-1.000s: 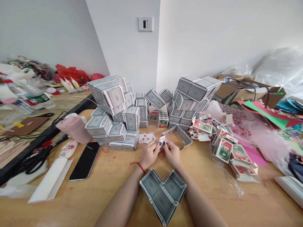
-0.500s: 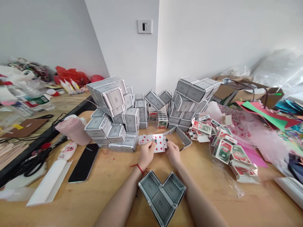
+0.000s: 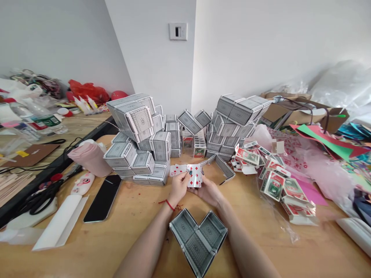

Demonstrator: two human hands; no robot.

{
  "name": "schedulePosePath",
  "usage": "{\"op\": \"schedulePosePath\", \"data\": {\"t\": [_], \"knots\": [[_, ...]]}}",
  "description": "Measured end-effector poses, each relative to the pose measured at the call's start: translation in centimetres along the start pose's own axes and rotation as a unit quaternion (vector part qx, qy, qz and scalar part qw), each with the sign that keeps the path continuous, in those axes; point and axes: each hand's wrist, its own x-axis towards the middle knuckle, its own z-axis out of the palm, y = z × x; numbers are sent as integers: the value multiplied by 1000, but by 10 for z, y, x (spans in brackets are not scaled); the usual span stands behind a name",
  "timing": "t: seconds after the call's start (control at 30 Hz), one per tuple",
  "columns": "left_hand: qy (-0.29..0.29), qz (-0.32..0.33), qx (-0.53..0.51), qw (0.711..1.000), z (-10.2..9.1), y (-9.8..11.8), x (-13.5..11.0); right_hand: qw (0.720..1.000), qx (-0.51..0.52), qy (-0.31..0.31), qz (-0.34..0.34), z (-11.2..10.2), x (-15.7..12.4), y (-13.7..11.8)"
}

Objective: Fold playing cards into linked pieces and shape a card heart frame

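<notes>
Item: playing card (image 3: 194, 178), white face with red diamonds, turned toward me. Location: between my hands, over the worktop (image 3: 130, 239), beyond the heart-shaped tray (image 3: 197, 247) and just right of the loose cards (image 3: 177, 169). Whether it touches the worktop, I cannot tell. More cards seem to sit behind it; count not visible.

Left grip: my left hand (image 3: 179, 186), thumb and finger pinching the card's left long edge, near mid-height.

Right grip: my right hand (image 3: 211, 191), thumb by the right edge, fingers curled under the lower corner, holding from that side.

Handling, as I judge it: very light, thin, springy; stiff enough to stand flat between two edges, yet quick to bow under a squeeze. The shiny face probably slides readily against a neighbour. Creases would likely be lasting.

Where to hold: opposite long edges, at mid-height, light pressure; corners spared, as they should bend first. Fingertips suffice.
</notes>
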Motion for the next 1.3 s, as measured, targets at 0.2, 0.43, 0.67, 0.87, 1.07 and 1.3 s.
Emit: {"op": "schedulePosePath", "data": {"t": [0.2,0.43,0.67,0.87,1.07,1.3], "knots": [[-20,1,16,1000,-2,1,-1,999,-30,9,-14,-3,0,1],[-49,-11,0,999,-3,2,-3,993,-103,40,-38,-1,-2,-1],[-78,-28,-16,996,-3,2,-4,977,-198,51,-62,1,-1,0],[-41,15,63,997,-7,2,-7,928,-332,129,-109,-15,6,7],[-5,54,35,998,-12,8,-6,889,-432,90,-123,-10,5,8],[-129,-140,-174,966,-5,3,-2,855,-492,86,-137,-9,4,13]]}}
